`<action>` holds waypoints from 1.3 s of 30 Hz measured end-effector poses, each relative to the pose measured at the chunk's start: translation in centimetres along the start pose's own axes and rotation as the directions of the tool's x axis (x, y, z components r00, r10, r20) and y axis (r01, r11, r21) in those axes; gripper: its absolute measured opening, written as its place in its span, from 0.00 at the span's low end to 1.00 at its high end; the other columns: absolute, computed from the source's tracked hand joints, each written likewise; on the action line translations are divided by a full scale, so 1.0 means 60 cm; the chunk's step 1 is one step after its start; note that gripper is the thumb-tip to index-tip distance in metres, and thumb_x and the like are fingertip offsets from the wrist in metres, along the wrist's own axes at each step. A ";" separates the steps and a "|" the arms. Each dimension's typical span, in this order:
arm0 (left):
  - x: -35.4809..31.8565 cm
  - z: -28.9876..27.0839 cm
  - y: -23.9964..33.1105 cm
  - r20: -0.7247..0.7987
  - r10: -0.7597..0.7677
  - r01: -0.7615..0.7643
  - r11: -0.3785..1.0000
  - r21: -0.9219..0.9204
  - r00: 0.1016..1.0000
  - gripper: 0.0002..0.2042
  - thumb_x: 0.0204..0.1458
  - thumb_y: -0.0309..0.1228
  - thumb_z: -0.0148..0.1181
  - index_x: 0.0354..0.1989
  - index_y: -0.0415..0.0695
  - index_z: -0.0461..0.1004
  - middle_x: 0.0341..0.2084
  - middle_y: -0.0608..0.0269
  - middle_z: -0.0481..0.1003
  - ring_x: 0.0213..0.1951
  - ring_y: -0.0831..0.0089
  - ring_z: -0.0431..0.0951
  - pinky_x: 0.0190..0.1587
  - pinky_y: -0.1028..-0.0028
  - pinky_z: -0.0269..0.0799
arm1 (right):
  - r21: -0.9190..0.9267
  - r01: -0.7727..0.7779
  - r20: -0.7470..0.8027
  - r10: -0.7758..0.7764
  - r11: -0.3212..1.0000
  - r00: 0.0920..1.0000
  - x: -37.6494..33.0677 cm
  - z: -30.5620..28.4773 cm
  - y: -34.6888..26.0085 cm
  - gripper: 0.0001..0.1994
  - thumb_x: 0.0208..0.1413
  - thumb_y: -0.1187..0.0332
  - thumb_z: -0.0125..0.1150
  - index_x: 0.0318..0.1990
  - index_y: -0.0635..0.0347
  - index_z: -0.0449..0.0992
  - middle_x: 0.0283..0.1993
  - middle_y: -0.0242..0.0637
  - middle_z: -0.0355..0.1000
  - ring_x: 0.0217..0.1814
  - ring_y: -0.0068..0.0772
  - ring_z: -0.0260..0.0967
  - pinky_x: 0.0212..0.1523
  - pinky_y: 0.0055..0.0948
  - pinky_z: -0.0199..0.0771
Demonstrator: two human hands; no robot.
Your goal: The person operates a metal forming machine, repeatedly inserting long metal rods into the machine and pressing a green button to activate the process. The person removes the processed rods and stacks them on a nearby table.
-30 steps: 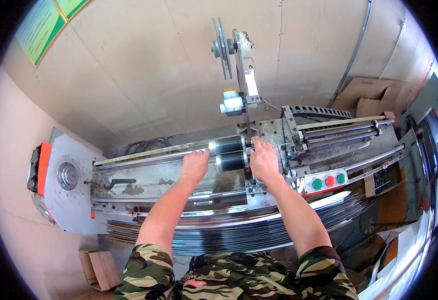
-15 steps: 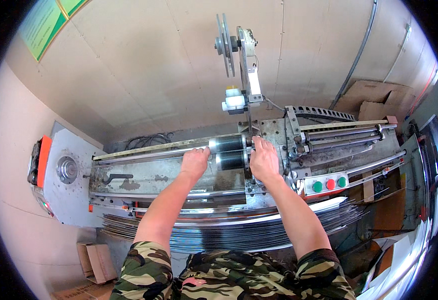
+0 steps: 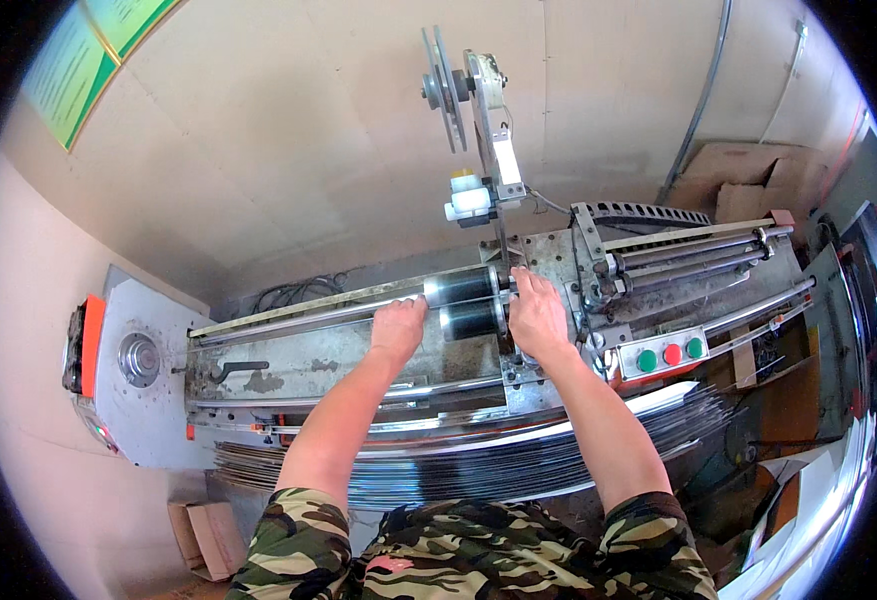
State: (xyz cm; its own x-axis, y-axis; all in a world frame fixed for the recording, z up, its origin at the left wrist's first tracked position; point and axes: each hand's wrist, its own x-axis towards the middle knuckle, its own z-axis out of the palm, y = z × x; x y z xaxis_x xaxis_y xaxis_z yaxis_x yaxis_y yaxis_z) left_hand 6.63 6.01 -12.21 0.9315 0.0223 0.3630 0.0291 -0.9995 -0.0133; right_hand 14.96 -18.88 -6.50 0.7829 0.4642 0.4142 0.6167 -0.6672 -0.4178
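Two dark rollers with bright metal ends, the far roller [image 3: 461, 286] and the near roller [image 3: 472, 321], lie side by side on the machine bed [image 3: 348, 360]. A thin metal rod [image 3: 468, 302] runs lengthwise between them. At the rollers' left ends my left hand [image 3: 399, 328] is closed around the rod, its fingertips hidden. My right hand [image 3: 539, 314] pinches by the rod's other end, beside the metal mount [image 3: 504, 300] right of the rollers. What lies under the right fingers is mostly covered.
A bundle of long thin rods [image 3: 438, 478] lies along the machine's front. A button box [image 3: 663, 354] sits right of my right hand. A hook spanner [image 3: 242, 369] rests on the bed at left. Behind the rollers stands an upright arm with a spool [image 3: 444, 90]. Cardboard [image 3: 748, 185] leans at the back right.
The view has shifted a little, so the machine's left side sits lower. Both hands keep nearly the same places at the rollers; the right fingers have bent slightly.
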 end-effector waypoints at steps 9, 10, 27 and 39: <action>0.002 0.006 -0.003 -0.022 0.021 -0.021 0.999 -0.032 1.000 0.04 0.53 0.26 0.52 0.35 0.45 0.72 0.28 0.55 0.78 0.34 0.57 0.80 0.35 0.58 0.76 | -0.017 -0.024 0.011 0.024 1.000 1.000 0.002 0.001 0.002 0.23 0.57 0.72 0.52 0.61 0.64 0.67 0.64 0.50 0.67 0.67 0.50 0.63 0.67 0.45 0.61; 0.002 0.006 -0.003 -0.009 0.016 -0.016 0.999 -0.027 1.000 0.04 0.53 0.26 0.52 0.36 0.45 0.72 0.28 0.55 0.78 0.35 0.57 0.80 0.35 0.58 0.76 | -0.020 -0.027 0.012 0.027 0.999 1.000 0.002 0.002 0.002 0.23 0.57 0.72 0.51 0.61 0.64 0.67 0.64 0.50 0.67 0.67 0.51 0.62 0.67 0.45 0.61; 0.008 0.015 -0.010 0.048 0.057 -0.055 0.998 -0.034 0.997 0.09 0.54 0.26 0.51 0.43 0.46 0.72 0.30 0.56 0.79 0.36 0.58 0.81 0.35 0.60 0.77 | -0.033 -0.080 -0.022 0.080 0.996 0.997 0.001 0.005 0.004 0.22 0.58 0.72 0.54 0.61 0.64 0.66 0.61 0.54 0.68 0.62 0.55 0.66 0.64 0.46 0.64; -0.018 0.003 -0.081 0.043 0.117 -0.113 0.990 -0.085 0.992 0.09 0.54 0.27 0.52 0.44 0.47 0.71 0.30 0.57 0.79 0.35 0.59 0.82 0.33 0.59 0.77 | -0.275 0.002 -0.385 -0.112 0.961 0.916 -0.008 0.003 -0.003 0.14 0.54 0.72 0.59 0.49 0.59 0.73 0.46 0.43 0.78 0.51 0.48 0.73 0.61 0.46 0.65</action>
State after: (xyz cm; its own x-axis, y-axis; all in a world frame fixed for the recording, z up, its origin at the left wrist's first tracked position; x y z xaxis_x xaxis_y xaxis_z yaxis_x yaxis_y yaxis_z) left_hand 5.57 10.87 -12.72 0.9431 -0.0938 0.3189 -0.1073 -0.9939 0.0251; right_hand 14.51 -18.89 -6.77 0.6163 0.2754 0.7378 0.5715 -0.8009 -0.1784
